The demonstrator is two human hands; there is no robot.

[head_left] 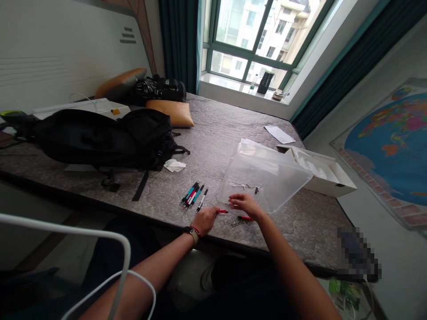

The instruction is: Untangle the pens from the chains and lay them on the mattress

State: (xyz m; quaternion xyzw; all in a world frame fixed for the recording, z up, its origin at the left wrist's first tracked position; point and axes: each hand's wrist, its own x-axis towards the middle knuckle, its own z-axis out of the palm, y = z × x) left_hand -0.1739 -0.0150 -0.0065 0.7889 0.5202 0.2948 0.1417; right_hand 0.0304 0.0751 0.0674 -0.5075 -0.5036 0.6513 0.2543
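Note:
My left hand is closed at the front edge of the mattress, with a red pen part sticking out of its fingers. My right hand reaches over the near side of a clear plastic box; its fingers are stretched out and I see nothing in them. Inside the box lie thin pen refills and a small dark piece. Another red pen part rests under my right wrist. A bunch of assembled pens lies left of my hands, with a white pen beside it.
A black backpack lies at the left, near a crumpled tissue. Behind the plastic box stands an open white carton, with a white sheet farther back. A white tube frame crosses the lower left.

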